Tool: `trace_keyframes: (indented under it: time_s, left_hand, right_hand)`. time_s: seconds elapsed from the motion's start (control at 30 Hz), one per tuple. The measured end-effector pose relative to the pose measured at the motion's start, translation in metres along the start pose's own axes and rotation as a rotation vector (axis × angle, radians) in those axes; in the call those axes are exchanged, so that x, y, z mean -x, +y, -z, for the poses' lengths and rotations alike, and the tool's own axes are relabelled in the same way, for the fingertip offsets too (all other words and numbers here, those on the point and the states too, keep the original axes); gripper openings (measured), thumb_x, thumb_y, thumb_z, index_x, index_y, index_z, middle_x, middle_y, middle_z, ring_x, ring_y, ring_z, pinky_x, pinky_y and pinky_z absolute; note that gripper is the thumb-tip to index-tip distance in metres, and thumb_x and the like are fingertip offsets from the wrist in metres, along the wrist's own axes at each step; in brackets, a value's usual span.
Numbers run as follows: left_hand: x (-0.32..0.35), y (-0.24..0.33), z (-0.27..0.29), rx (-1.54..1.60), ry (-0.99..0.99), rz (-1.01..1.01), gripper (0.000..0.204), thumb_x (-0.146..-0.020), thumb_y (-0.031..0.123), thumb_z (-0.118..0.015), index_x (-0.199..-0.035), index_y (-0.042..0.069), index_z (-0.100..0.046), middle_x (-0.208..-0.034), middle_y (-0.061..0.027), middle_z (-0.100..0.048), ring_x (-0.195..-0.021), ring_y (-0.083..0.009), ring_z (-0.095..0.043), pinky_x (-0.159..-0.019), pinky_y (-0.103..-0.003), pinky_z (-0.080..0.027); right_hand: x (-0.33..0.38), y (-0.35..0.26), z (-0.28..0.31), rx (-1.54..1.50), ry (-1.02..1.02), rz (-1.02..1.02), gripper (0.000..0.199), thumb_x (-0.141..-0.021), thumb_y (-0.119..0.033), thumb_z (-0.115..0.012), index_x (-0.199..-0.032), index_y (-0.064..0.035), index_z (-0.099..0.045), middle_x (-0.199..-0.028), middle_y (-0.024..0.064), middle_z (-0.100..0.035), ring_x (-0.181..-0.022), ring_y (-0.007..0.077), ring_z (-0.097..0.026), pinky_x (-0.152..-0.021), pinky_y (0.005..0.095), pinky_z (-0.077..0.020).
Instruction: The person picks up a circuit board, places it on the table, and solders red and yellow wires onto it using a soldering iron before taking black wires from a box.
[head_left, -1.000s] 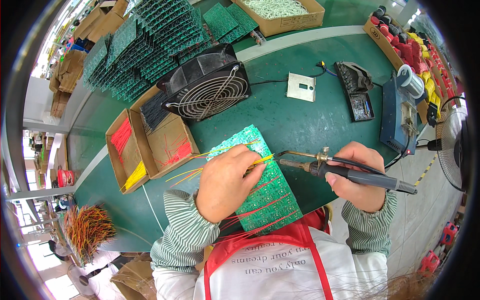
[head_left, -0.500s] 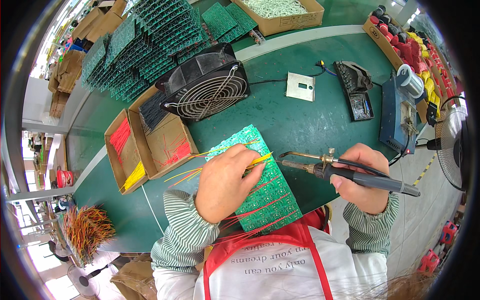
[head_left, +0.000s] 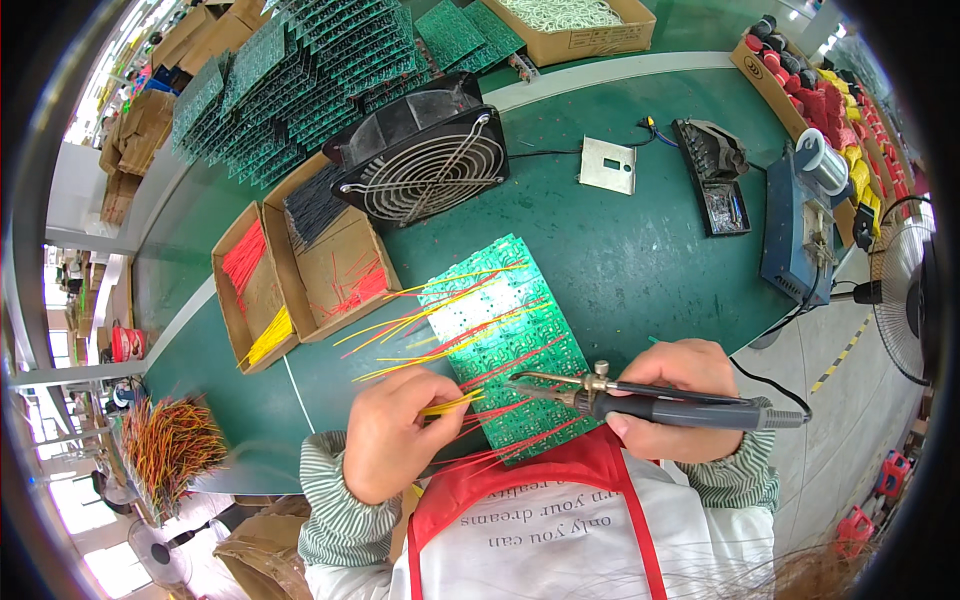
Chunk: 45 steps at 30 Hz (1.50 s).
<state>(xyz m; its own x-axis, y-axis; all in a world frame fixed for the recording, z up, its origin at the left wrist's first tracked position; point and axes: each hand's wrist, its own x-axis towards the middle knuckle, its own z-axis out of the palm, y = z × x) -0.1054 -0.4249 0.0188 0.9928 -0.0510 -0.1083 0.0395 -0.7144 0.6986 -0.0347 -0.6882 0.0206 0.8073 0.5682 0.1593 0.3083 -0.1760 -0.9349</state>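
Bright light glares off the circuit board (head_left: 510, 342); outer edges look warped.

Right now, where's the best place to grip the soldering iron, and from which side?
Probably its grey handle, from the right: it's thick and extends that way, while the slim metal end, possibly hot, points left over the green circuit board.

Dark words (head_left: 540, 522) stand upside down on your white apron (head_left: 560, 565), below your fingers (head_left: 685, 365). Far past them, a brown box (head_left: 628, 38) has blurry print (head_left: 592, 42).
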Motion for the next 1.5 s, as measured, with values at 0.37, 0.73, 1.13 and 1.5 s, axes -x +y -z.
trace_keyframes:
  time_s: [0.37,0.73,1.13,1.5]
  left_hand:
    - [-0.007,-0.011,-0.010,0.051,-0.033,-0.010,0.011,-0.076,0.005,-0.070,-0.080,-0.002,-0.062,-0.073,-0.0084,-0.060,-0.058,-0.0167,-0.055,-0.051,-0.026,-0.043]
    - [-0.010,-0.019,-0.009,0.071,-0.073,-0.023,0.011,-0.075,0.005,-0.070,-0.080,-0.001,-0.062,-0.072,-0.0075,-0.060,-0.058,-0.0156,-0.054,-0.051,-0.027,-0.042]
    - [-0.005,0.003,0.010,-0.215,0.259,-0.059,0.009,-0.075,0.007,-0.070,-0.079,0.003,-0.063,-0.077,-0.0111,-0.062,-0.063,-0.0252,-0.061,-0.055,-0.034,-0.048]
    - [-0.023,0.001,-0.022,-0.039,0.002,-0.110,0.010,-0.076,0.009,-0.070,-0.078,0.001,-0.064,-0.072,-0.0068,-0.058,-0.055,-0.0169,-0.054,-0.049,-0.029,-0.042]
  right_hand:
    - [-0.004,0.000,-0.012,0.000,-0.006,-0.019,0.017,-0.066,-0.008,-0.073,-0.075,-0.0018,-0.059,-0.059,0.0047,-0.059,-0.048,0.0116,-0.056,-0.045,0.0249,-0.0421]
    - [-0.009,0.002,-0.011,-0.002,-0.007,-0.008,0.018,-0.065,-0.007,-0.073,-0.075,-0.0018,-0.059,-0.059,0.0046,-0.059,-0.047,0.0127,-0.057,-0.045,0.0255,-0.0430]
    - [0.004,0.000,0.003,0.022,0.008,-0.023,0.018,-0.066,-0.004,-0.072,-0.076,-0.0012,-0.058,-0.058,0.0040,-0.060,-0.047,0.0102,-0.057,-0.044,0.0231,-0.0421]
    - [0.004,0.002,0.007,0.000,0.038,-0.038,0.018,-0.068,-0.004,-0.072,-0.076,-0.0005,-0.057,-0.060,0.0046,-0.061,-0.049,0.0087,-0.058,-0.045,0.0231,-0.0427]
